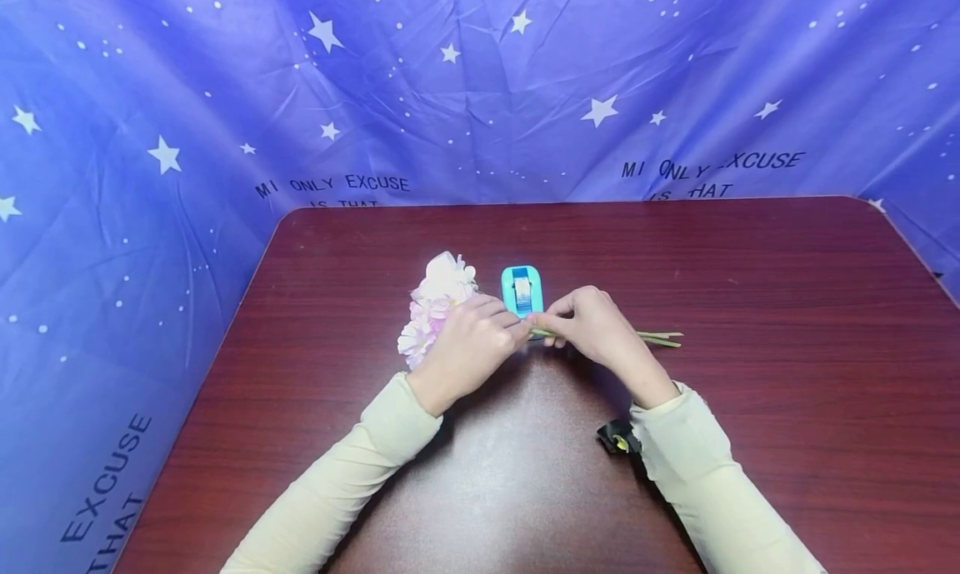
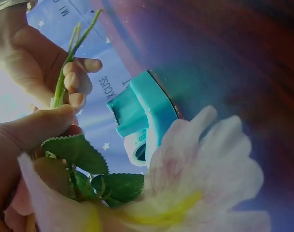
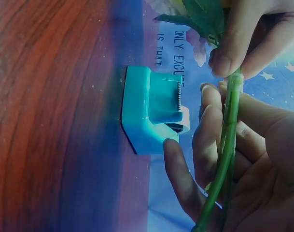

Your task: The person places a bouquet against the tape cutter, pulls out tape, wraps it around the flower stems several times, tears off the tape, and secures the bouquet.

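Observation:
Pale pink artificial flowers (image 1: 438, 303) with green leaves (image 2: 77, 153) lie sideways in my left hand (image 1: 476, 336), which pinches their stems just below the leaves. My right hand (image 1: 596, 328) meets the left one and pinches the green stems (image 3: 226, 145) with thumb and fingers; the cut ends stick out past it to the right. A translucent band that looks like clear tape (image 3: 237, 83) wraps the stems between the two hands. Right behind the hands stands a turquoise tape dispenser (image 1: 522, 284) with a toothed cutter and a roll in it.
A small black object with a yellow-green spot (image 1: 617, 438) lies by the right sleeve, partly covered by it. The dark red wooden table (image 1: 787, 349) extends to both sides. Behind it hangs a blue cloth with white stars (image 1: 480, 99).

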{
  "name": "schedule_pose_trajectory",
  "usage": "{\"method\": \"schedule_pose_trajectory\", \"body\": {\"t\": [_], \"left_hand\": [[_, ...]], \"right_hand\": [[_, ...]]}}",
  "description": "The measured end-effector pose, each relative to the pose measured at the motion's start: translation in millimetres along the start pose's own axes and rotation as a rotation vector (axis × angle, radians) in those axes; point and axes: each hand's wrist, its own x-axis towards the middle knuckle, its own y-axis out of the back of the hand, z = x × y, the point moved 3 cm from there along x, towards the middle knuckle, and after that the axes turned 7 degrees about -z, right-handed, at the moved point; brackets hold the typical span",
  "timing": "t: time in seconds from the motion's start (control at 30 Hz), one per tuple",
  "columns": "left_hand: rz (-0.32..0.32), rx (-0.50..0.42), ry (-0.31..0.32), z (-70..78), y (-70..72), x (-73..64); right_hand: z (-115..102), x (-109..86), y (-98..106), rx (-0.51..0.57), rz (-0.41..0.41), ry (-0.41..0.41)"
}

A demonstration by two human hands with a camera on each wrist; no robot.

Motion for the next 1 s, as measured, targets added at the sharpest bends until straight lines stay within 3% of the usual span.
{"method": "schedule_pose_trajectory", "body": {"t": [0.5, 0.77, 1.0], "left_hand": [[0.086, -0.057, -0.021, -1.5, 3.8, 0.0], [0.075, -0.053, -0.033, 0.2, 5.2, 0.6], [0.074, -0.06, -0.022, -0.4, 3.6, 0.1]], "right_hand": [[4.3, -0.5, 4.4, 0.039, -0.044, -0.025], [2.6, -0.1, 6.7, 0.096, 0.043, 0.036], [-0.3, 1.0, 3.4, 0.072, 0.058, 0.117]]}}
